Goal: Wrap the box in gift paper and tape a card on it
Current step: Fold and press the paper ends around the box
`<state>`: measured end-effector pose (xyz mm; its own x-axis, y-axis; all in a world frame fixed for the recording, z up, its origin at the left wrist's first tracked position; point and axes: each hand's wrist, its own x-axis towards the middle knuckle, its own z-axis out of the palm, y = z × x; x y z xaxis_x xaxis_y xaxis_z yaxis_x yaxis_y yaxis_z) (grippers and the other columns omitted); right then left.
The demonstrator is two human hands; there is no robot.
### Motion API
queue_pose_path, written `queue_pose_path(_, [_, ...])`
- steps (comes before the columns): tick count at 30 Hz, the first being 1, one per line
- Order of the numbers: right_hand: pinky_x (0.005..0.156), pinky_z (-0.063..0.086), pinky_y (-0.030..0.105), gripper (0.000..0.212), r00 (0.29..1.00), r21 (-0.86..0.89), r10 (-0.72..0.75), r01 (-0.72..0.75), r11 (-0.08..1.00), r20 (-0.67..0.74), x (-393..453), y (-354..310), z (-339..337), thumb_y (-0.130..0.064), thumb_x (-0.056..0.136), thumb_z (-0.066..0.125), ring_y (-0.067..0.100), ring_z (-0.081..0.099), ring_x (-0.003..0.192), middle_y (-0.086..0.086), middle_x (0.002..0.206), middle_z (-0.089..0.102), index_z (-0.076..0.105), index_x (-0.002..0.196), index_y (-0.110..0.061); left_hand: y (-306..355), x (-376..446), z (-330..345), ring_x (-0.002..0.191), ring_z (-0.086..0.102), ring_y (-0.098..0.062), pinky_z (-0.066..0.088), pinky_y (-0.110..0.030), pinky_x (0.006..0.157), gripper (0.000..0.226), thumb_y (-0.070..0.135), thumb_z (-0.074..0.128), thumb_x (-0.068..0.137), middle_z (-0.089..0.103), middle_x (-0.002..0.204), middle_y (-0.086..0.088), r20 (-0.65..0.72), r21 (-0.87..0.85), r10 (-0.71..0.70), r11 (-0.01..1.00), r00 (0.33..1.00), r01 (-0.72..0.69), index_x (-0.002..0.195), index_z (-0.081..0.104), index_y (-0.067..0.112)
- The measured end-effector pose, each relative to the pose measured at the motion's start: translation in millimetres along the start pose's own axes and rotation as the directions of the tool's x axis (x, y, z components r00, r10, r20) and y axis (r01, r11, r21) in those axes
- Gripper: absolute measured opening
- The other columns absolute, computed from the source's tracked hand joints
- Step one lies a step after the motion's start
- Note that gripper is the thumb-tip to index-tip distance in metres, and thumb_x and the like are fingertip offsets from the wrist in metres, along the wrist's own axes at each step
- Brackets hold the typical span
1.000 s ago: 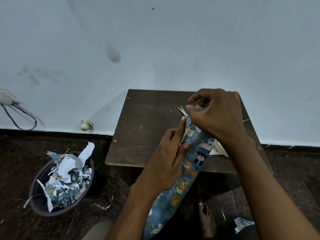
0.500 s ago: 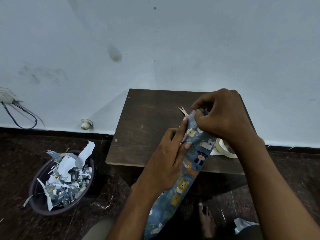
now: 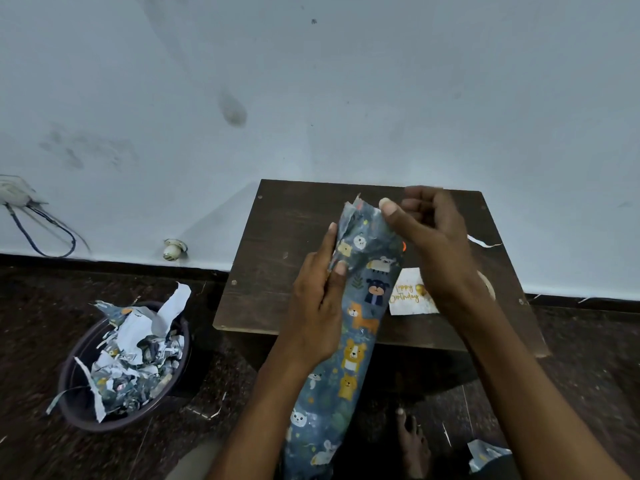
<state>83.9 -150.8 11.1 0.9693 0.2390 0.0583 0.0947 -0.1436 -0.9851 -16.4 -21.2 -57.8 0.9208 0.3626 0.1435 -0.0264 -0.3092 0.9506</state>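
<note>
A long narrow box wrapped in blue animal-print gift paper (image 3: 360,317) slants from my lap up over the small dark wooden table (image 3: 277,244). My left hand (image 3: 320,306) holds its left side, thumb pressed on the paper and index finger laid along the edge. My right hand (image 3: 429,233) hovers at the box's far end, thumb touching the paper's loose folded flaps, fingers curled and apart from it. A white "Happy Birthday" card (image 3: 408,294) lies on the table right of the box, partly behind my right wrist.
A dark bin (image 3: 72,393) full of torn gift-paper scraps stands on the floor at the left. A tape roll (image 3: 486,285) shows behind my right forearm. Paper scraps (image 3: 485,452) and my bare foot (image 3: 412,441) are on the dark floor. The wall stands close behind the table.
My right hand has let go of the paper at the box's far end and lifted off to the right. The end flaps and the birthday card are now uncovered.
</note>
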Motion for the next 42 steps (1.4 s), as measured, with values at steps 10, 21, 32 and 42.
queue_pose_path(10, [0.062,0.058,0.027,0.02,0.936,0.165,0.266,-0.307,0.937,0.232,-26,15,28,0.003,0.089,0.072,0.017,0.077,0.077,0.004,0.09,0.079,0.07,0.107,-0.006,15,-2,-7,0.11,0.07,-0.016,0.056,-0.05,0.096,0.028,0.032,0.045,0.109,0.071,0.12,0.007,-0.158,-0.286,-0.181,0.949,0.971,0.13,0.135,0.053,0.03])
queue_pose_path(21, [0.104,0.044,0.048,0.068,0.958,-0.329,-0.277,0.286,0.9,0.075,-28,0,21,-0.05,0.08,0.067,0.016,0.049,0.125,-0.005,0.131,0.048,0.043,0.139,-0.026,18,-1,-7,0.11,0.067,-0.003,0.052,-0.016,0.084,0.034,0.024,0.04,0.109,0.067,0.123,0.007,-0.077,-0.126,0.032,0.991,0.997,-0.042,0.142,0.048,0.02])
queue_pose_path(32, [0.075,0.054,0.052,0.021,0.907,-0.348,-0.398,0.42,0.838,0.136,4,-10,7,-0.038,0.086,0.076,0.015,0.064,0.067,-0.01,0.067,0.068,0.073,0.073,-0.022,21,-4,-7,0.121,0.062,-0.004,0.053,-0.023,0.094,0.039,0.032,0.039,0.107,0.063,0.132,0.012,0.055,-0.145,0.061,0.988,0.997,-0.052,0.146,0.04,0.029])
queue_pose_path(42, [0.065,0.057,0.036,0.015,0.932,-0.276,-0.32,0.357,0.892,0.172,11,-5,4,-0.025,0.085,0.082,0.013,0.069,0.069,-0.005,0.073,0.074,0.077,0.077,-0.014,20,-5,-5,0.115,0.066,-0.007,0.055,-0.03,0.094,0.037,0.033,0.055,0.102,0.068,0.126,0.007,0.169,-0.143,0.014,0.99,0.985,0.011,0.136,0.049,0.02])
